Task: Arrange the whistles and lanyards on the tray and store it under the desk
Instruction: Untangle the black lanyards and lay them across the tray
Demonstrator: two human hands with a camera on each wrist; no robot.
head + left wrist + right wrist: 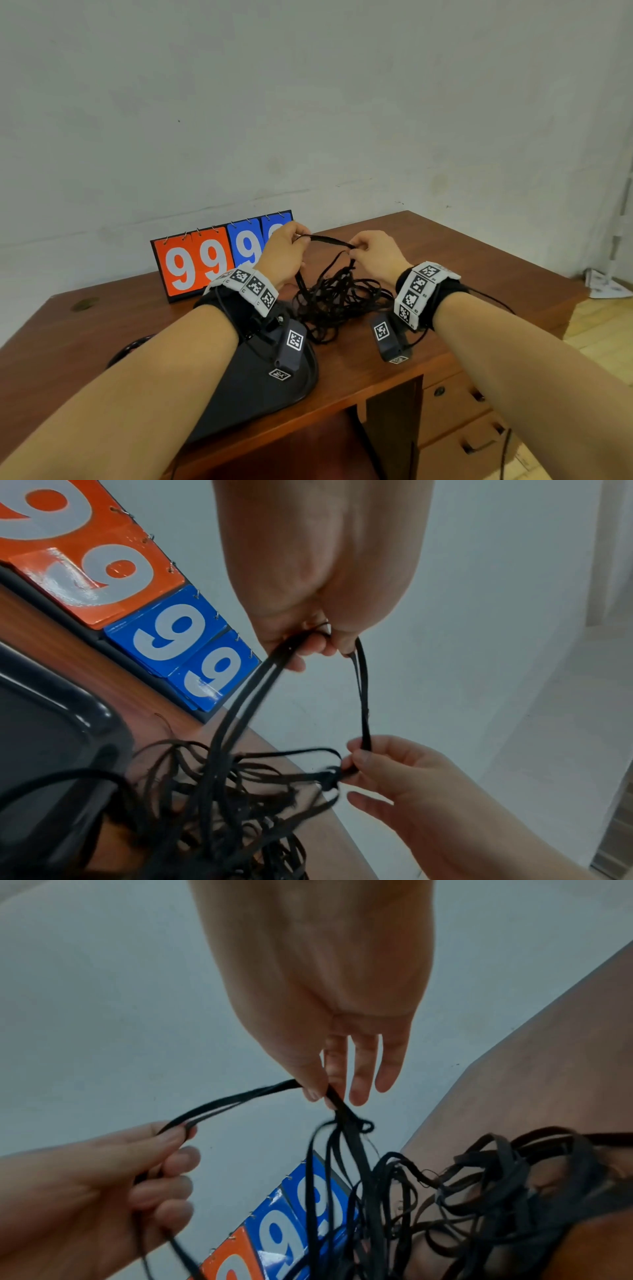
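A tangle of black lanyards [337,298] lies on the brown desk [479,274] between my wrists. Both hands are raised above it and stretch one doubled strand [325,240] between them. My left hand [291,240] grips its left end with curled fingers [301,645]. My right hand [370,248] pinches the other end between thumb and forefinger [320,1088], near a knot [363,1125], its other fingers straight. The black tray [274,387] sits at the desk's front under my left forearm. No whistle shows in any view.
A flip scoreboard [198,263] with orange and blue nines stands at the back of the desk against the grey wall. Drawers [455,411] sit under the desk's right side. A dark gap [325,445] opens under the desk's middle. Papers [606,286] lie on the floor at right.
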